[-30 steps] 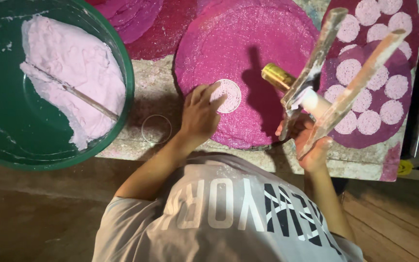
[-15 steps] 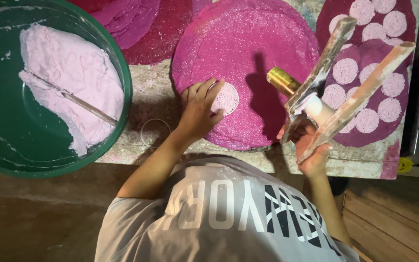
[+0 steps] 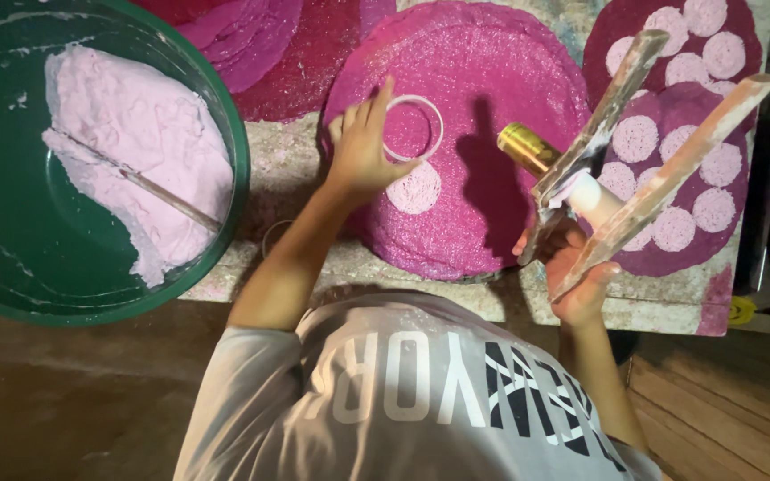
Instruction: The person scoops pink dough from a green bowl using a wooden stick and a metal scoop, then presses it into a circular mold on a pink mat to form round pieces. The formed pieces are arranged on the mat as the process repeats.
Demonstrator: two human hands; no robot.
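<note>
- A thin white ring mould [image 3: 413, 127] sits on a round pink woven mat [image 3: 483, 107], held at its left rim by the left hand [image 3: 360, 151], whose fingers [image 3: 383, 100] are curled and pinching the ring's edge.
- Just below the ring, on the same mat, lies a pale pink disc of batter [image 3: 413, 188], flat and round, close to the ring but not under it.
- To the right of the mat, the right hand [image 3: 574, 267] is closed in a fist-like grip around two long batter-smeared wooden slats [image 3: 661, 169], which rise tilted up and to the right over the mat's edge.
- Between the slats and the mat, a gold-coloured cylinder with a white end [image 3: 545, 160] lies across the same grip; how it is held cannot be made out.
- Farther right of the mat, a second dark pink mat [image 3: 606, 53] carries rows of pale discs [image 3: 636, 138].
- Left of the mat, well apart, a large green basin [image 3: 225, 116] holds a mound of pale pink batter [image 3: 135, 142] with a stick [image 3: 153, 189] lying in it.
- More pink mats [image 3: 260, 36] overlap above and left of the main mat.
- All mats rest on a batter-stained table [image 3: 296, 160]; the person wears a grey printed T-shirt [image 3: 403, 392].
</note>
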